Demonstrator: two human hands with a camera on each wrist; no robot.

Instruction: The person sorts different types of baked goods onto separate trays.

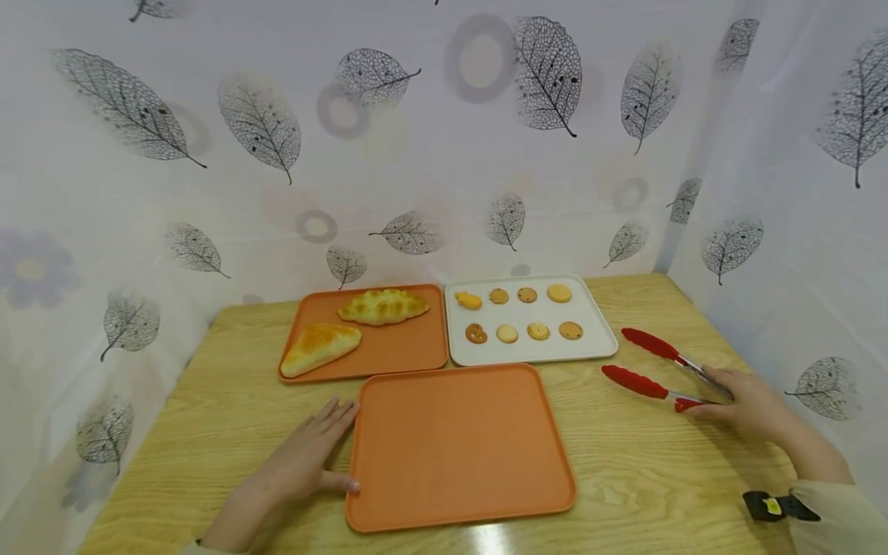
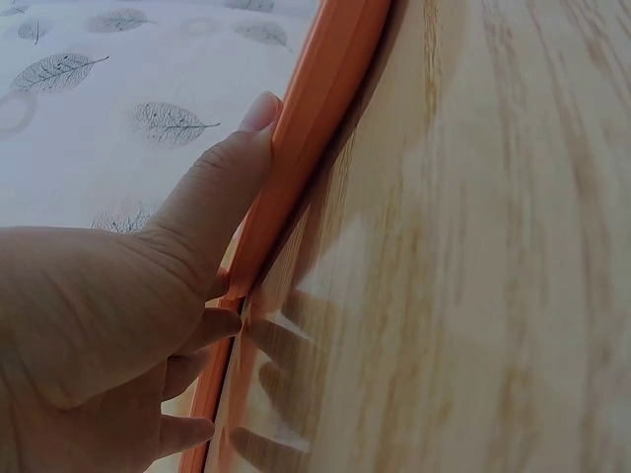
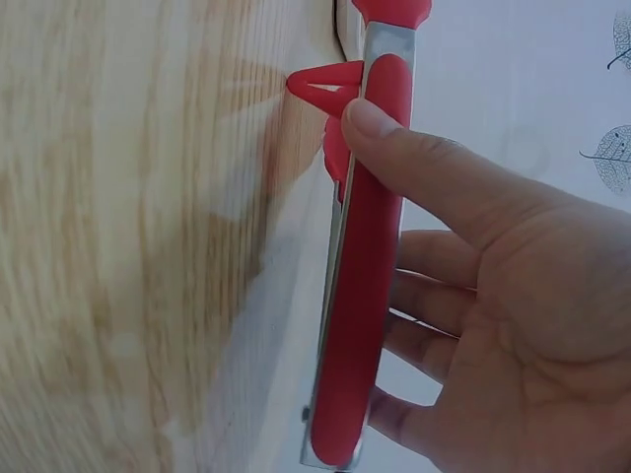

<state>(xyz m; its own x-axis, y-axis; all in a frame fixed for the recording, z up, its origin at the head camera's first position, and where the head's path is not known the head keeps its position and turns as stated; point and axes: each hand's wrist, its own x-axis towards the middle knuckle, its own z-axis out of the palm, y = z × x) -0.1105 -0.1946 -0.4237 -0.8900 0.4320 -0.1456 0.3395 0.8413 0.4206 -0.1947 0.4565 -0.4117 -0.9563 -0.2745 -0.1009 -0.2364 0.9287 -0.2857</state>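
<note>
An orange tray (image 1: 461, 447) with nothing on it lies at the front of the wooden table. Against its left edge rests my left hand (image 1: 294, 462), fingers extended; the left wrist view shows the thumb (image 2: 222, 182) touching the tray's rim (image 2: 320, 89). On the right, my right hand (image 1: 752, 408) holds a pair of tongs (image 1: 637, 381) with red tips and metal arms, the two arms spread apart. In the right wrist view the thumb (image 3: 424, 163) presses on the red handle (image 3: 360, 296), and the other fingers lie behind it, partly hidden.
Behind the front tray, another orange tray (image 1: 395, 358) bears a triangular bread (image 1: 321, 347) and a braided bread (image 1: 383, 307). Beside it, a white tray (image 1: 520, 353) carries two rows of small cookies. A leaf-print curtain (image 1: 444, 154) surrounds the table (image 1: 645, 470).
</note>
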